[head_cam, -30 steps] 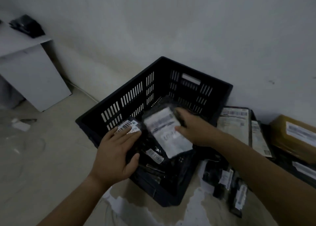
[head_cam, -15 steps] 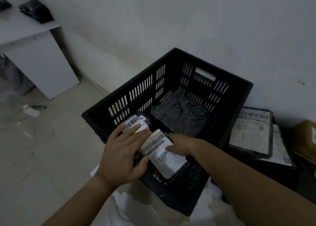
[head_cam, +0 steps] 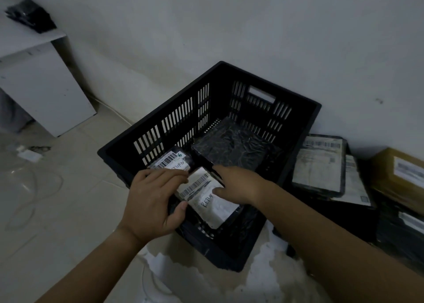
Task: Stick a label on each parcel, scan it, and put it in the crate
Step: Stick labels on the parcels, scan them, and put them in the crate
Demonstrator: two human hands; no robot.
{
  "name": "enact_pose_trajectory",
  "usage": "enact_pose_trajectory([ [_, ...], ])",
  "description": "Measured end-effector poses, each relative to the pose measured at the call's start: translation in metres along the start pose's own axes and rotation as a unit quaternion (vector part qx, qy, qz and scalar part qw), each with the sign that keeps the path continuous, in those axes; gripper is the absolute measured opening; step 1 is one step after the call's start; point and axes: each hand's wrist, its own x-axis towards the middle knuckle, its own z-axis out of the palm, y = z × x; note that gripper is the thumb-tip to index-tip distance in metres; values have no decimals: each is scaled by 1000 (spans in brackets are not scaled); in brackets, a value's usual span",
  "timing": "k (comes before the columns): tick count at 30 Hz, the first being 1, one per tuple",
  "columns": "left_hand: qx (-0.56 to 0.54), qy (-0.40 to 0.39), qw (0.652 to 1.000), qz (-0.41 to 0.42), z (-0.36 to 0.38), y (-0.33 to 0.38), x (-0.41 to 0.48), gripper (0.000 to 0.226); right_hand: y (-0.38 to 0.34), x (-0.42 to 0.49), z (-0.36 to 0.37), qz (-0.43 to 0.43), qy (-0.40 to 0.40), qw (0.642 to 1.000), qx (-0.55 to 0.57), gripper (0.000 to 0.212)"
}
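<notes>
A black slotted crate (head_cam: pixel 305 128) stands on the floor against the wall. Inside it lies a black parcel with a white barcode label marked "RETUR" (head_cam: pixel 206 201). My left hand (head_cam: pixel 153 201) grips that parcel's left edge, thumb under it. My right hand (head_cam: pixel 236 185) presses on the label's right side with its thumb and fingers. Behind it sits a smaller labelled parcel (head_cam: pixel 172 161), and a larger shiny black parcel (head_cam: pixel 231 144) rests deeper in the crate.
To the right of the crate, labelled black parcels (head_cam: pixel 319 165) are stacked beside a brown box (head_cam: pixel 399 176). A white desk (head_cam: pixel 43 82) with a black bundle (head_cam: pixel 29 14) on it stands at the far left. Cables and a white adapter (head_cam: pixel 29 155) lie on the floor.
Both hands have lowered the labelled parcel into the front of the crate, next to the smaller labelled one. The camera view shifted a little.
</notes>
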Motion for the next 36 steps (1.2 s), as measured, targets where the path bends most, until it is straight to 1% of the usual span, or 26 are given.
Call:
enact_pose_trajectory([
  [3,7,-13,1000,-6,-2,1,0,48,-1,-39,-3,-25,94,995,-18,51],
  [5,14,-18,1000,-5,-4,2,0,48,0,-65,1,-44,152,987,-27,49],
  [7,20,-23,1000,-4,-7,5,-1,48,3,-90,11,-42,182,982,-26,53],
  [10,19,-43,999,-12,-12,9,-1,48,7,-125,29,-33,214,976,6,51],
  [12,23,-64,998,-15,-14,14,-2,51,8,-145,41,-39,229,972,31,50],
  [15,13,-91,996,-7,-12,36,-3,53,12,-168,57,-50,230,971,48,51],
  [20,-58,-119,991,21,1,104,-6,48,14,-201,82,-46,206,973,89,61],
  [23,-98,-126,987,24,14,140,-13,56,24,-229,99,-14,155,980,126,53],
  [25,-97,-109,989,12,18,157,-16,62,40,-246,117,16,110,982,152,51],
  [27,-100,-98,989,53,23,176,-20,63,62,-261,139,56,76,977,189,53],
  [29,-128,-108,979,114,33,201,-24,56,88,-270,164,104,65,962,242,54],
  [31,-162,-142,966,143,51,223,-32,48,112,-273,182,155,88,938,298,52],
  [32,-182,-168,958,143,64,229,-36,48,123,-273,188,180,112,923,320,50],
  [34,-219,-216,942,131,92,238,-38,55,143,-271,193,222,163,900,339,48],
  [36,-231,-252,931,132,123,240,-35,67,159,-265,193,248,203,887,332,49],
])
